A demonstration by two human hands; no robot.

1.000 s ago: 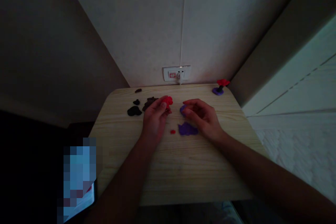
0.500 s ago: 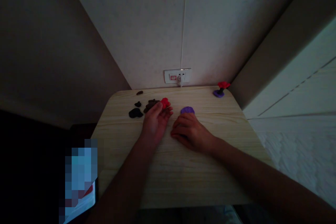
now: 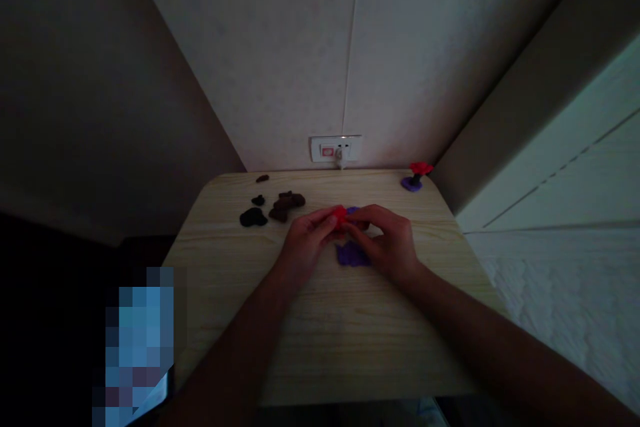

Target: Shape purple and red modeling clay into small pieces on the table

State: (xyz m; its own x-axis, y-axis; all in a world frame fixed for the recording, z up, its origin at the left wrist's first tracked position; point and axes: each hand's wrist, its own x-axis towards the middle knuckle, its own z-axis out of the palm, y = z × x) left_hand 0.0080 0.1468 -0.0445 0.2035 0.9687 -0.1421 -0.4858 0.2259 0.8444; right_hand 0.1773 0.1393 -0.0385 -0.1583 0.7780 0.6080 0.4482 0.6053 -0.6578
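My left hand (image 3: 306, 238) holds a bright red clay piece (image 3: 339, 215) between thumb and fingers, above the table. It has a lobed edge, like a flower. From the right, my right hand (image 3: 387, 240) meets it, its thumb and fingers pinched against the red clay. Under and beside my right hand lies a purple clay lump (image 3: 351, 255), partly covered by it. More purple clay (image 3: 353, 209) shows just behind the fingers. Left of my hands are brown clay pieces (image 3: 287, 204) and a flat black clay lump (image 3: 253, 217).
At the table's back right corner stands a clay flower (image 3: 418, 175), with red top, dark stem and purple base. Small dark bits (image 3: 258, 200) lie at the left. Behind the table (image 3: 310, 347), a plugged-in wall socket (image 3: 336, 148). A lit screen (image 3: 150, 400) is at lower left.
My left hand has moved right with the red clay, uncovering the brown pieces. My right hand has lifted and come onto the red clay; a purple lump now shows in front of it.
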